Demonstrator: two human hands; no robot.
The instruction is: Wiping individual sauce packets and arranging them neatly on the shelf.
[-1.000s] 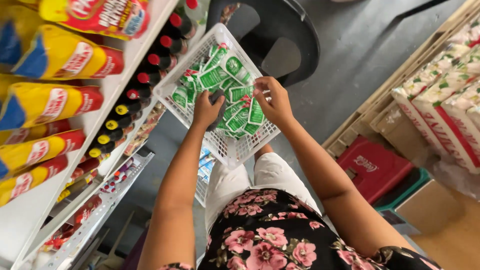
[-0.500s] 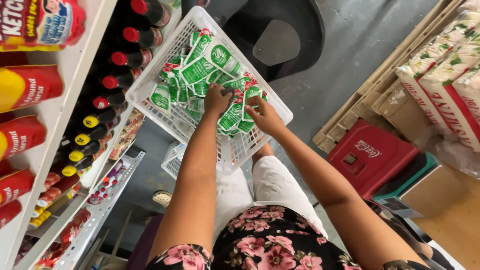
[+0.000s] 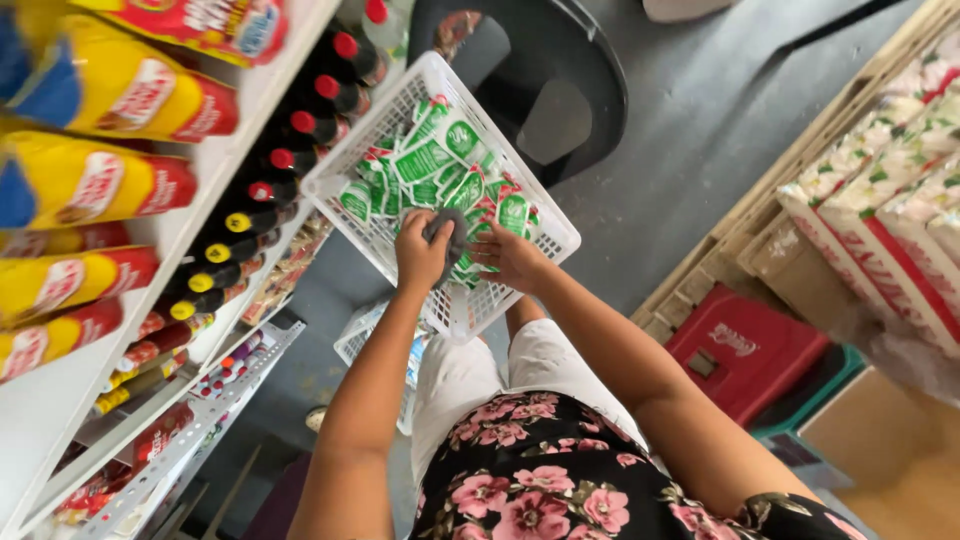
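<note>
Left hand [image 3: 422, 252] is closed around a small dark grey wad, maybe a cloth, pressed on the green sachets [image 3: 440, 165] in the white basket [image 3: 545, 240]; right hand [image 3: 512, 262] rests half-open on the sachets just beside it. Basket sits on the lap, beside the shelf [image 3: 215, 165]. Best to brace the sachets with the right and keep the basket level.
</note>
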